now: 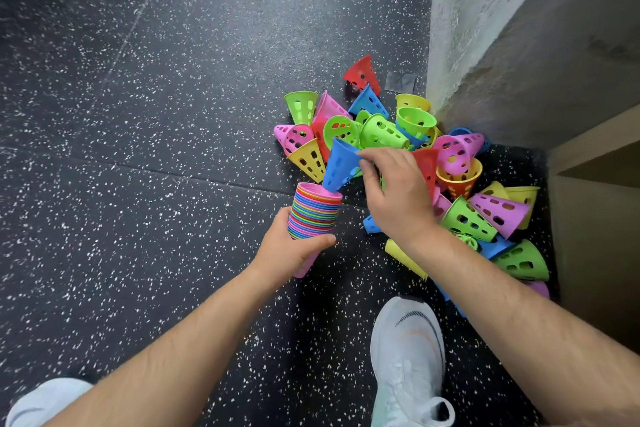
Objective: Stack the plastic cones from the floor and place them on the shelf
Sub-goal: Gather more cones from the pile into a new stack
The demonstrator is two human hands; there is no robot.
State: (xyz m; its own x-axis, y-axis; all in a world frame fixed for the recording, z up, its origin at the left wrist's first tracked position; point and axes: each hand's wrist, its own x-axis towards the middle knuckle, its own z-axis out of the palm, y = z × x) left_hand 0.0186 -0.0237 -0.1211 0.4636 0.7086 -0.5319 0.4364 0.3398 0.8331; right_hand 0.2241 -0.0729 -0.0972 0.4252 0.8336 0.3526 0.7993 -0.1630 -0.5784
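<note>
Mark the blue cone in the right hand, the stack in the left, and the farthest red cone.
blue cone [341, 163]: head view, its side wall.
stack [313, 215]: head view, its banded rims.
red cone [362, 74]: head view, its side wall.

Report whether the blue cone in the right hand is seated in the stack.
Not seated: the blue cone is tilted, with only its narrow tip inside the stack, pinched at its wide rim by the right hand.
</note>
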